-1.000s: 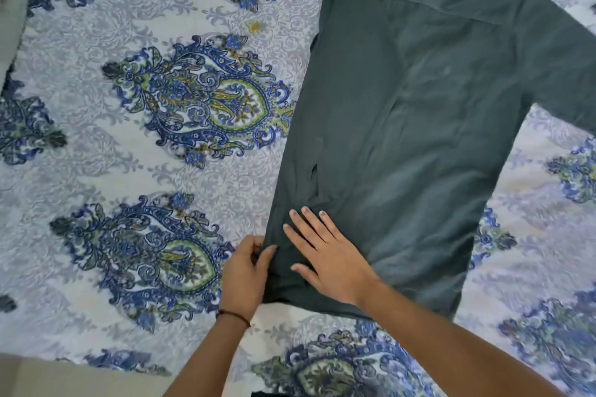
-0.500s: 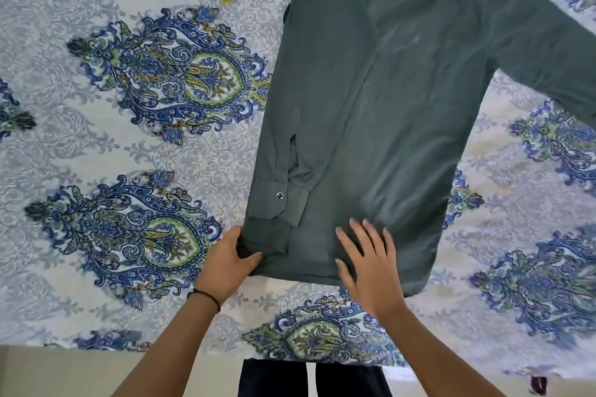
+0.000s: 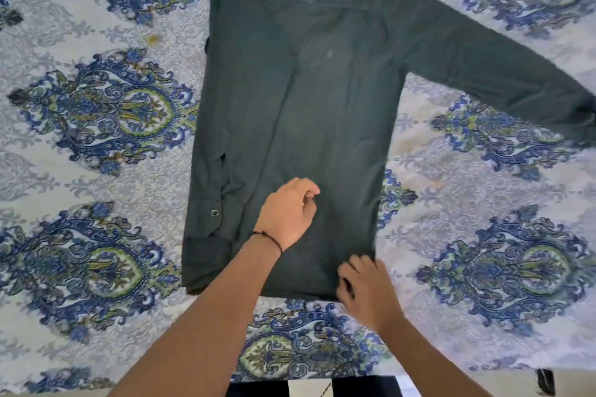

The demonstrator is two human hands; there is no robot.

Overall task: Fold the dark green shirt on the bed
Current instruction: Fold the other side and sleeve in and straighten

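**Inspector:** Location of the item?

**Clerk:** The dark green shirt lies flat on the patterned bed, hem nearest the person. One side is already turned in, and its cuff, with a metal snap, rests on the body near the lower left corner. The other sleeve lies spread out to the person's right.

**Inspector:** State of the hands?

**Clerk:** They are apart. The left hand is over the lower middle of the shirt, fingers loosely curled and holding nothing that can be seen. Whether it touches the cloth cannot be told. The right hand is at the lower right hem corner, fingers curled on the edge. It looks like a pinch, though the hand is blurred.

**Inspector:** Handling assessment?

**Clerk:** Judged light, soft and limp. It will sag and crease wherever it is unsupported, and it may drag across the bedspread. Advised holds are the hem corner and the shoulder on the same side, lifted together so the edge folds straight. The spread sleeve should be taken near its cuff. The flat of a hand should hold the turned-in side down, or its layers may shift.
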